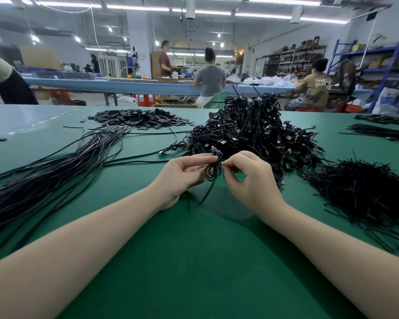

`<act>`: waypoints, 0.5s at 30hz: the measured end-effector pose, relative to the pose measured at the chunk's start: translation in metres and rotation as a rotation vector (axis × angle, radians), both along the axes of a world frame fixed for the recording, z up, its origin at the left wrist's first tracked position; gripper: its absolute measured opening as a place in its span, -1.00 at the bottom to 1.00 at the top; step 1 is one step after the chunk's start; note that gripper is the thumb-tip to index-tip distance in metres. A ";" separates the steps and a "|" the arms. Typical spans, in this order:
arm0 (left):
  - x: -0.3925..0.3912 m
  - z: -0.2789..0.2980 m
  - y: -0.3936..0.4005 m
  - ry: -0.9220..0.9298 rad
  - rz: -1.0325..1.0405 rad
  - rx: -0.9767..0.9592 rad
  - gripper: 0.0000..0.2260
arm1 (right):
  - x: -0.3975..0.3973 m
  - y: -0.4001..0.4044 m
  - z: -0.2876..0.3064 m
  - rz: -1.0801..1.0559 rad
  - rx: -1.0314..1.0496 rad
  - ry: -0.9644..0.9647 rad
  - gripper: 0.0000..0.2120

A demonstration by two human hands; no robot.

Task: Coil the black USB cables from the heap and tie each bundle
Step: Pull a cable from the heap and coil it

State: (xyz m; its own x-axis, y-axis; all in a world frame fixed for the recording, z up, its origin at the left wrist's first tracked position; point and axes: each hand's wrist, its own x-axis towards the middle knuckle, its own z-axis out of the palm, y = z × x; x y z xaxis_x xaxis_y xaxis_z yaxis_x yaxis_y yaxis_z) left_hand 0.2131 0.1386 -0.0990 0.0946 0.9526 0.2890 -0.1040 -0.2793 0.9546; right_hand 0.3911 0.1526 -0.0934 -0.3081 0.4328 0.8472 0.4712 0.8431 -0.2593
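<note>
Cable coil (213,169) pinched between both hands' curled fingertips

A factory room: long work tables (129,85), workers (209,75) sitting at them, storage shelves (295,58), and big piles of black cables (251,130)

The small coiled black cable bundle (213,170) sits half behind the fingertips (206,158) of the two hands, so whether a tie already wraps its middle cannot be told. The right hand (251,180) covers the near edge of the tall heap of tied black cable bundles (251,130). The long sheaf of loose straight black cables (55,173) runs off the left edge. The bristly pile of thin black ties (364,194) is cut by the right edge, its single strands too fine to separate. Both forearms leave the bottom edge. The flat black tabs (141,118) far on the green worktop (194,261) are too small to identify.
</note>
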 end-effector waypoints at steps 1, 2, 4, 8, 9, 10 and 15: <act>0.000 -0.001 0.000 -0.010 0.008 0.019 -0.72 | -0.001 0.001 0.000 0.007 -0.008 0.013 -0.95; 0.000 -0.001 0.000 -0.014 0.013 0.034 -0.74 | -0.002 0.001 0.000 0.014 -0.016 0.023 -0.95; 0.002 0.000 0.000 -0.019 0.025 0.063 -0.80 | -0.002 0.000 0.000 0.026 -0.022 0.023 -0.93; 0.005 -0.001 -0.001 0.040 0.087 0.111 -0.90 | -0.002 -0.004 0.002 0.041 0.039 -0.028 -0.93; 0.006 -0.001 -0.002 0.063 0.104 0.104 -0.93 | -0.002 -0.005 0.003 0.041 0.084 -0.060 -0.94; 0.007 -0.001 -0.002 0.074 0.117 0.080 -0.94 | -0.003 -0.006 0.004 0.033 0.137 -0.101 -0.94; 0.003 0.004 -0.003 0.060 0.054 -0.091 -0.82 | -0.001 -0.008 0.007 -0.066 0.391 -0.343 -0.88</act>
